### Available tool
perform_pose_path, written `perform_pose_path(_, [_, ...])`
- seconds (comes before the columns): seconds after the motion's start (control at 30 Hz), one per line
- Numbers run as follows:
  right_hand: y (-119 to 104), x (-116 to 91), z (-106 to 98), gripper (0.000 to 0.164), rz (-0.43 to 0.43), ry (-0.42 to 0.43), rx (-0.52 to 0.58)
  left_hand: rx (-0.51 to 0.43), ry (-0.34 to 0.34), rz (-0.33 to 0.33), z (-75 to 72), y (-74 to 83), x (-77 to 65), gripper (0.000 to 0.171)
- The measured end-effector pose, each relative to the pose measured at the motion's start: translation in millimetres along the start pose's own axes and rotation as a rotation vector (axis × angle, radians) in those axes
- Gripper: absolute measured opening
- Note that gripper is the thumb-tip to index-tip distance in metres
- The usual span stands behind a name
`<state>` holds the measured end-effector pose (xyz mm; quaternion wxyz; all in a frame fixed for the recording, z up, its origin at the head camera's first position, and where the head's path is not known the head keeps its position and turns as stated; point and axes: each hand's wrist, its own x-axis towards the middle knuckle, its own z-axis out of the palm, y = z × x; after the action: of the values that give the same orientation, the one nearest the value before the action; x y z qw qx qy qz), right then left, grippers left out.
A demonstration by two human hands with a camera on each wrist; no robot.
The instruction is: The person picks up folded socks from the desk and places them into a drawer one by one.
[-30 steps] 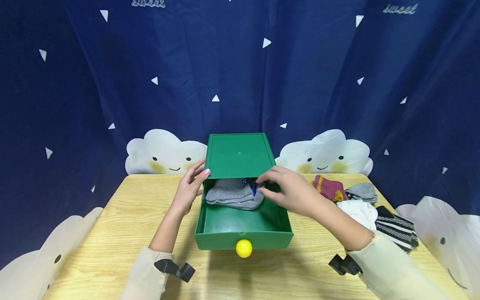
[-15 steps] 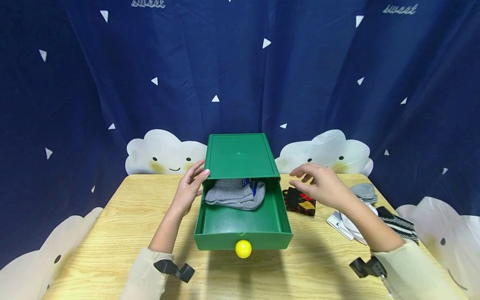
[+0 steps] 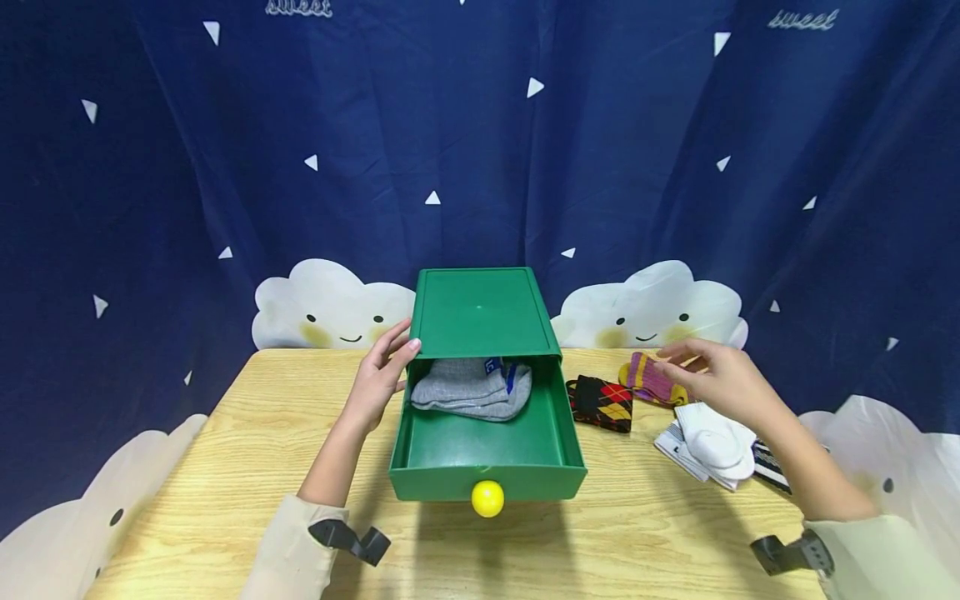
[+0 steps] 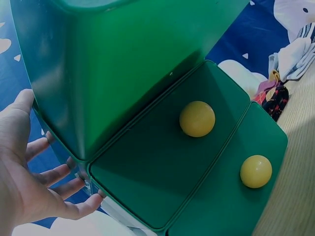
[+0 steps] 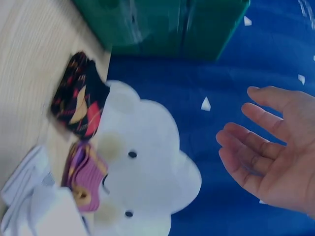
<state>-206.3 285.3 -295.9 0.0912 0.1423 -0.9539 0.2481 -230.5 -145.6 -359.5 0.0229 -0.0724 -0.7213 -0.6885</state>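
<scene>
My left hand [image 3: 378, 379] rests its fingers on the left side of a green drawer cabinet [image 3: 480, 312]. The left wrist view shows that hand [image 4: 34, 167] with fingers spread along the cabinet's edge. The top drawer [image 3: 487, 483] is pulled out, with a folded pair of grey socks [image 3: 465, 390] at its back. Over the right of the table, my right hand [image 3: 720, 379] hovers with loosely bent fingers and holds nothing. Nearest to it are purple and yellow socks [image 3: 656, 379], with white socks [image 3: 712, 437] just in front. In the right wrist view its palm [image 5: 290, 147] shows bare.
Black, red and yellow argyle socks [image 3: 602, 405] lie right beside the cabinet. Black striped socks [image 3: 771, 467] show partly behind the right forearm. Below the pulled-out drawer, two shut drawers carry yellow knobs [image 4: 197, 119]. A blue curtain [image 3: 480, 150] hangs behind the wooden table [image 3: 300, 417].
My right hand has left the grey socks inside the drawer and moved right, over the sock group, uncovering the argyle and purple socks. The left hand has stayed in place.
</scene>
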Motion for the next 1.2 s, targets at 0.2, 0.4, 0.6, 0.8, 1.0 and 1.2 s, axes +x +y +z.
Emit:
perform_pose_path(0.2, [33.2, -11.4, -10.1, 0.041, 0.106, 0.023, -0.043, 0.002, 0.002, -0.003, 0.7, 1.2, -0.4, 0.052])
perform_pose_path(0.4, [74.8, -25.2, -11.1, 0.041, 0.194, 0.089, -0.068, -0.004, 0.004, -0.007, 0.9, 0.4, -0.2, 0.052])
perform_pose_path(0.6, [115.8, -40.5, -9.2, 0.046, 0.301, 0.105, -0.061, -0.003, 0.008, -0.009, 0.5, -0.8, 0.1, 0.052])
perform_pose_path(0.8, [144.0, -55.3, -7.0, 0.054, 0.408, 0.093, -0.026, -0.005, 0.008, -0.006, 0.4, -0.5, 0.0, 0.051])
perform_pose_path(1.0, [165.5, -69.2, -4.9, 0.055, 0.496, 0.106, -0.017, 0.002, 0.009, -0.002, 0.6, -0.4, 0.1, 0.052])
perform_pose_path(1.2, [184.6, -81.4, -0.1, 0.052, 0.498, 0.132, -0.048, -0.004, 0.011, -0.009, 0.4, -0.8, -0.1, 0.052])
